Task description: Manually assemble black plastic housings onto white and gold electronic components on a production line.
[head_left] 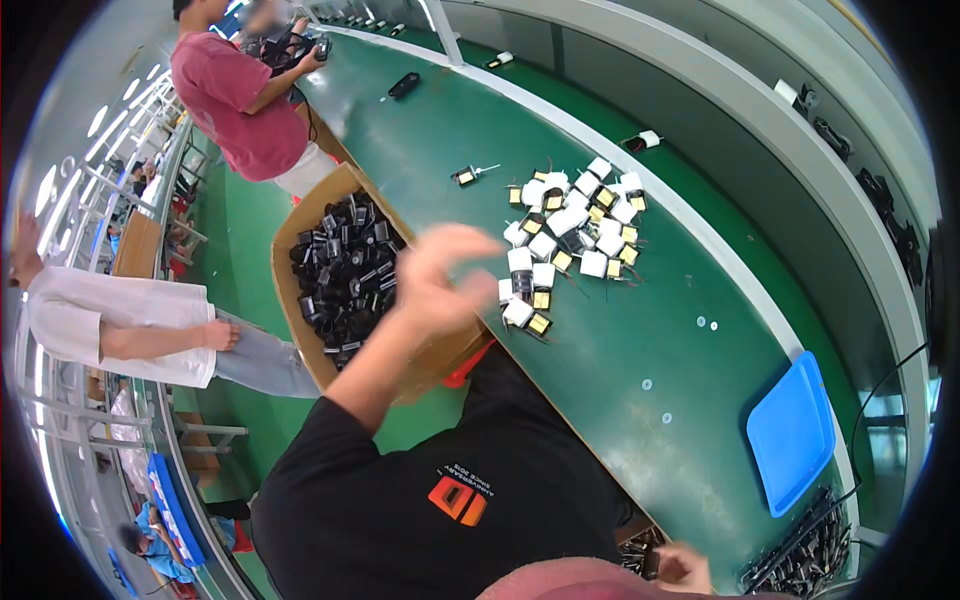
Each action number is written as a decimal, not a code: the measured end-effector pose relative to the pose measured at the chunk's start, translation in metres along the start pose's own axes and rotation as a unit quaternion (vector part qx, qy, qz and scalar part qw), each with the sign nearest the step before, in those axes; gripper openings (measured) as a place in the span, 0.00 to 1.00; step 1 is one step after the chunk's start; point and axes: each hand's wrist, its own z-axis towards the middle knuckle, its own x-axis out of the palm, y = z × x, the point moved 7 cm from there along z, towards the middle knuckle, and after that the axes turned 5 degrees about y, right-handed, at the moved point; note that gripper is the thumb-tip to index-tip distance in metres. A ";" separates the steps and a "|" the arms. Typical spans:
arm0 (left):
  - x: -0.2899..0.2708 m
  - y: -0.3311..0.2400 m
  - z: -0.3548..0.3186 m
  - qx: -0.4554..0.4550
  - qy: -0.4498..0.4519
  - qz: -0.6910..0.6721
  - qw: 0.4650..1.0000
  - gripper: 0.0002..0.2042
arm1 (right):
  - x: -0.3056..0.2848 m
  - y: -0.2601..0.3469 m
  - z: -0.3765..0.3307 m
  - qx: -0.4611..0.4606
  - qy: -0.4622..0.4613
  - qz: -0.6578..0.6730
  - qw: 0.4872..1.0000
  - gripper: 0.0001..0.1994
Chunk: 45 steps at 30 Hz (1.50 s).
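Our left hand [435, 275] sits mid-frame, raised and motion-blurred, fingers [470, 240] spread loose with nothing held that we can make out. It hovers between the cardboard box [300, 310] of black parts [345, 270] on its left and the heap of white-taped components [570, 235] on the green surface [620, 380] on its right. The nearest white pieces lie just beside the fingers. Our right hand [685, 567] is at the bottom edge right of centre, partly cut off (we cannot tell if its fingers are closed or holding anything), near a tray of dark parts [800, 560]. A blue tray [792, 432] lies lower right. One person in a red shirt [235, 100] stands upper left.
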 end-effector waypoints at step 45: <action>-0.006 0.077 -0.080 -0.323 -0.115 -0.725 0.597 0.18 | -0.284 0.323 0.487 -0.297 -0.543 -0.337 0.709 0.29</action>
